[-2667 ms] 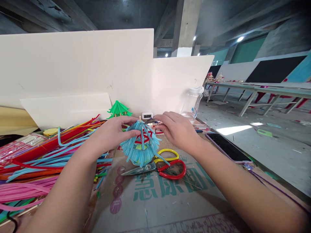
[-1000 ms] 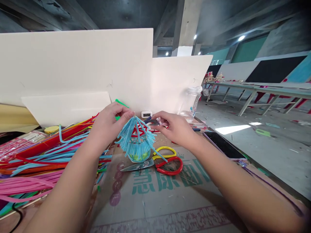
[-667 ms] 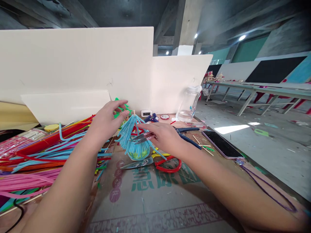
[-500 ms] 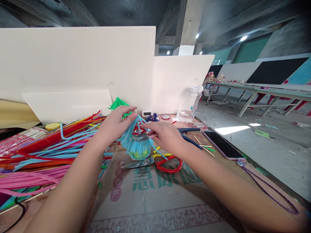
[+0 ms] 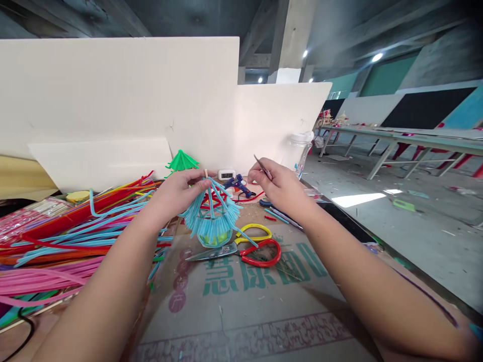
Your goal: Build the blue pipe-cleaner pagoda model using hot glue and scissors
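My left hand [image 5: 181, 193] is closed at the top of a pale-blue pipe-cleaner model [image 5: 213, 216], pinching it beside the light wooden stick [image 5: 206, 173] at its peak. The model flares out like a skirted roof, with red rods inside and a green, rounded part at its base. Raised to the right and apart from it, my right hand [image 5: 281, 183] is closed on slim metal tweezers [image 5: 261, 165], their points up and to the left. Scissors [image 5: 260, 254] with one red and one yellow handle lie in front of the model.
Many coloured pipe cleaners [image 5: 75, 236] are heaped on the left. Behind are a green pipe-cleaner roof [image 5: 181, 161], a small digital clock [image 5: 226, 174], a blue glue gun [image 5: 239, 186] and a clear jug [image 5: 298, 151]. A phone [image 5: 347, 221] lies at the right, partly behind my forearm.
My right hand has drawn the tweezers away from the model, up and to the right. My left hand stays at the model's top, and the yellow scissor handle and glue gun now show more fully.
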Demonstrator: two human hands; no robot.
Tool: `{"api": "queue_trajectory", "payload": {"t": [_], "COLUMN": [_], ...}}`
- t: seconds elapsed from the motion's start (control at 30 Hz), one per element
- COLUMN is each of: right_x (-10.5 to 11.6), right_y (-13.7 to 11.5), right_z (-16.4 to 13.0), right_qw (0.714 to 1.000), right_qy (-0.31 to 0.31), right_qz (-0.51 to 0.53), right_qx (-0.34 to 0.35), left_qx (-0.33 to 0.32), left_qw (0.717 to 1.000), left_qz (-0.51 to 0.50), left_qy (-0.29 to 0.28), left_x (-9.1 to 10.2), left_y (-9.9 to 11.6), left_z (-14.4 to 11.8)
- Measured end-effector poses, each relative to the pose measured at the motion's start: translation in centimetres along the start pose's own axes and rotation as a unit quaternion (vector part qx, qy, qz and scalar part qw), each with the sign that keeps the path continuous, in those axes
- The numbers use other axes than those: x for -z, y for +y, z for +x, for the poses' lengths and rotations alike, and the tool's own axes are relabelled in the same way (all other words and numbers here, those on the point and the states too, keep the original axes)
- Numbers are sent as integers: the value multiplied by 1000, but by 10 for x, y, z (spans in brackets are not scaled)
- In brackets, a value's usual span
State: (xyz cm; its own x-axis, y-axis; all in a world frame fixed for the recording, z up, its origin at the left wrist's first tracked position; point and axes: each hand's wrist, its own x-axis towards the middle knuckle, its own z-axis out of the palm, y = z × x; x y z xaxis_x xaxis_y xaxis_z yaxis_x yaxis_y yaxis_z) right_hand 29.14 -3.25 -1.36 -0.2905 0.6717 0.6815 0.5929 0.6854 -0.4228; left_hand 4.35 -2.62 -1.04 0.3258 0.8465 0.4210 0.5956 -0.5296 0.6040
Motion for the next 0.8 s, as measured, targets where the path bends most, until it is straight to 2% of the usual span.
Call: {"api": "queue_trajectory", "payload": {"t": [0.17,0.3,0.4,0.63,0.8], "right_x": [1,-6,-15,-44,-33], "right_y": [5,12,19,28,30], "right_z": [0,1,0,-5,0], "right_qw": [999,992,985,987,989], "right_qy": [-31,-120,-167,-156,-137], "right_qz": [-6,37,18,15,31], "right_qx": [-20,-18,-30,-27,-42], "left_qx": [-14,1,-4,-32,-16], "left_qw": [999,999,999,999,999], "left_qz": [-37,-38,-39,-23,-38], "left_qy": [-16,-20,-20,-22,-19], "left_x": [2,3,4,4,3], "left_y": [-3,-4,-5,-5,-5], "left_z": [1,1,2,2,3]}}
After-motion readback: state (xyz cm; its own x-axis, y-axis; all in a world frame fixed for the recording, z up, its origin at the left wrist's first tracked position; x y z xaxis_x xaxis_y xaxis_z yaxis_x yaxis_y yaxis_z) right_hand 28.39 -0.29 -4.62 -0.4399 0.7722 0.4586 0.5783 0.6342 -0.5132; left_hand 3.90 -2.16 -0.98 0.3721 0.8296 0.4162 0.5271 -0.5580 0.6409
